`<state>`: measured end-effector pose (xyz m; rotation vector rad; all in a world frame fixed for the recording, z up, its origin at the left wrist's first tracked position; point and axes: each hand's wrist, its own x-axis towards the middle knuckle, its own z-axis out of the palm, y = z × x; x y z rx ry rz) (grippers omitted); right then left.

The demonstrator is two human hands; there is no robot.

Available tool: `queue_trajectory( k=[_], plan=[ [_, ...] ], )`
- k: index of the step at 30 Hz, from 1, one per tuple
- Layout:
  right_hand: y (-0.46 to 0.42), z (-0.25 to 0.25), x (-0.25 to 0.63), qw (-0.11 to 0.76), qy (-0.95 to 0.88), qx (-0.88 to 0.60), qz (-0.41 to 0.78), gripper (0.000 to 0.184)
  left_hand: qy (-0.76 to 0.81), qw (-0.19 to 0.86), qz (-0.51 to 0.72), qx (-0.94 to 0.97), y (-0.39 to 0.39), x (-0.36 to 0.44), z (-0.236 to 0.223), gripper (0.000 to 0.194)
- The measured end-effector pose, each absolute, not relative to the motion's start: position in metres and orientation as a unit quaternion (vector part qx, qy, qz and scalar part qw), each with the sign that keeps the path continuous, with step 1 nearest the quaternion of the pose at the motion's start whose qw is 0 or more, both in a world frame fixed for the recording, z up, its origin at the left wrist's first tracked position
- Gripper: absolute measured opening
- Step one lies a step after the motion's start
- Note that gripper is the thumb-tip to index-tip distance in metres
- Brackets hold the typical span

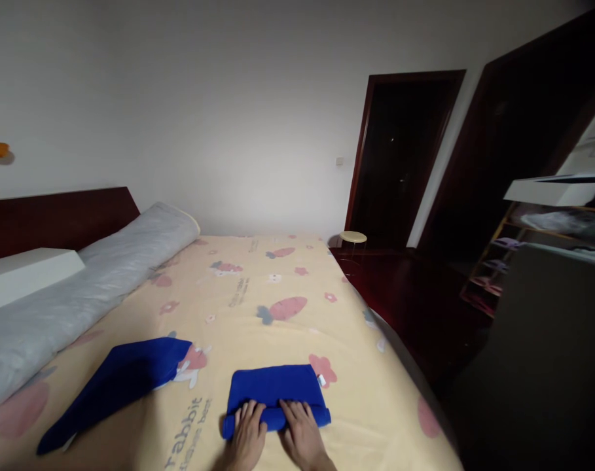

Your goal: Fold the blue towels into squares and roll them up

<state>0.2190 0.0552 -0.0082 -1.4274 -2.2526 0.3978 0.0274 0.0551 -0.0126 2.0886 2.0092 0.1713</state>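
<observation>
A blue towel [272, 389] lies on the yellow printed bedsheet [277, 281], its near edge rolled into a thick tube. My left hand [248, 428] rests on the left part of that roll with fingers curled over it. My right hand [301, 428] presses on the right part, fingers stretched forward over the roll. A second blue towel [125, 379], folded long and lying diagonally, sits to the left, apart from both hands.
A grey rolled quilt [81, 288] lies along the bed's left side below a dark headboard [56, 216], with a white box [27, 271] on it. Right of the bed: dark floor, a small round stool [353, 237], dark doorways, a shelf rack [523, 261].
</observation>
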Motion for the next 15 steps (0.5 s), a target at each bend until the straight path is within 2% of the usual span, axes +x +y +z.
queue_trajectory(
  k=[5, 9, 13, 15],
  plan=[
    [0.061, -0.026, 0.267, 0.26, -0.814, -0.515, 0.063, 0.052, 0.689, 0.056, 0.102, 0.715, 0.044, -0.015, -0.016, 0.045],
    [0.063, -0.019, 0.264, 0.277, -0.802, -0.528, 0.031, 0.045, 0.716, -0.029, 0.138, 0.684, 0.043, -0.005, -0.017, 0.043],
    [0.06, 0.004, 0.227, 0.295, -0.81, -0.5, 0.081, 0.035, 0.673, 0.004, 0.184, 0.716, 0.053, 0.036, -0.018, 0.047],
    [0.059, 0.012, 0.21, 0.3, -0.809, -0.488, 0.128, 0.038, 0.625, 0.013, 0.2, 0.755, 0.058, 0.052, -0.023, 0.044]
  ],
)
